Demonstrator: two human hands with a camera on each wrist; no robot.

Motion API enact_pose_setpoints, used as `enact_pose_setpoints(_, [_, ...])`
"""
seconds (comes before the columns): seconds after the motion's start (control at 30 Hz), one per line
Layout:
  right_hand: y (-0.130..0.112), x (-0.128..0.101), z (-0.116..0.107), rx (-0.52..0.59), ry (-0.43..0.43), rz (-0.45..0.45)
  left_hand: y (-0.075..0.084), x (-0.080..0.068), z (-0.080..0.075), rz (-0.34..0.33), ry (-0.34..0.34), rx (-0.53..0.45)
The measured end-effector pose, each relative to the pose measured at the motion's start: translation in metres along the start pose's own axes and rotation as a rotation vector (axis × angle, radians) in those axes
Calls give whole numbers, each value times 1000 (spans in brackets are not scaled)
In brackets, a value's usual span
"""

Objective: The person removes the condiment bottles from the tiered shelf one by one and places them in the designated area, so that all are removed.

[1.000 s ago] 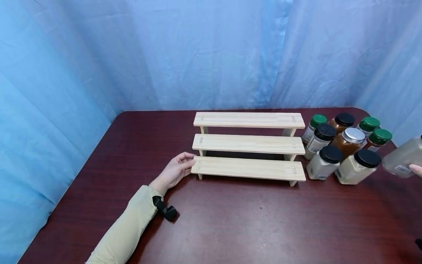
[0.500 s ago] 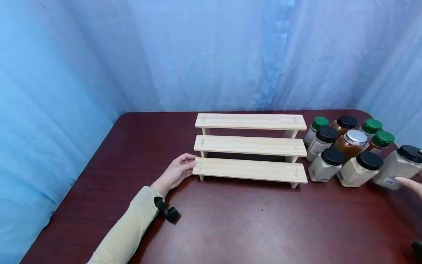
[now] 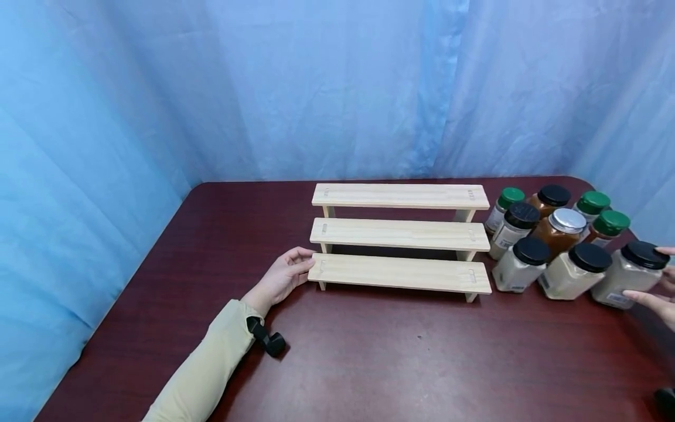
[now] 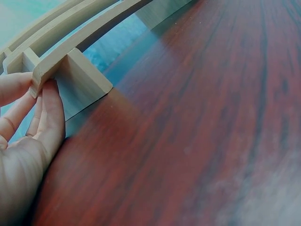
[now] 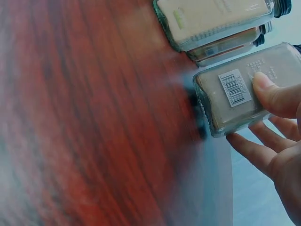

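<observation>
A three-step wooden rack (image 3: 399, 272) stands on the table. My left hand (image 3: 285, 274) pinches the left end of its lowest step; in the left wrist view the thumb is over the board (image 4: 66, 54) and a finger under it. At the right edge my right hand (image 3: 659, 299) holds a square clear jar (image 3: 624, 280) with a black lid and pale contents, thumb on the near side and fingers behind. A barcode label (image 5: 235, 88) shows on it in the right wrist view. Part of the right hand is out of the head view.
Several spice jars stand grouped right of the rack, including a pale jar (image 3: 575, 272), a smaller white jar (image 3: 518, 266) and a silver-lidded brown jar (image 3: 559, 231). Blue curtains (image 3: 327, 88) hang behind the dark red table (image 3: 369, 363) and at both sides.
My right hand has brought the square jar left and down, from tilted in the air to beside the pale jar at the group's right. The left hand stays at the rack.
</observation>
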State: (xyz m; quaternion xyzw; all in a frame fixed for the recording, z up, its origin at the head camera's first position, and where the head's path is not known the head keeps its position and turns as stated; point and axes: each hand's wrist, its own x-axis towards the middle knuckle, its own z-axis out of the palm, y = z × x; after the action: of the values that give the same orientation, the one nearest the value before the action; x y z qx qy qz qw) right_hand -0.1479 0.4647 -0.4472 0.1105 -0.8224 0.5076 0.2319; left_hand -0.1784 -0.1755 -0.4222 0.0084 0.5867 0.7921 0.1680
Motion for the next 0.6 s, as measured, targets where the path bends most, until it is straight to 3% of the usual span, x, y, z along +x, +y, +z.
enact_pose_setpoints(0.3, [15, 0, -3, -86, 49, -91, 4, 2, 1, 11, 8, 14])
enact_pose_setpoints(0.47, [24, 5, -6, -71, 45, -121, 5, 1, 1, 7, 11, 7])
enact_pose_setpoints(0.6, [17, 8, -4, -40, 38, -135, 5, 0, 1, 6, 16, 5])
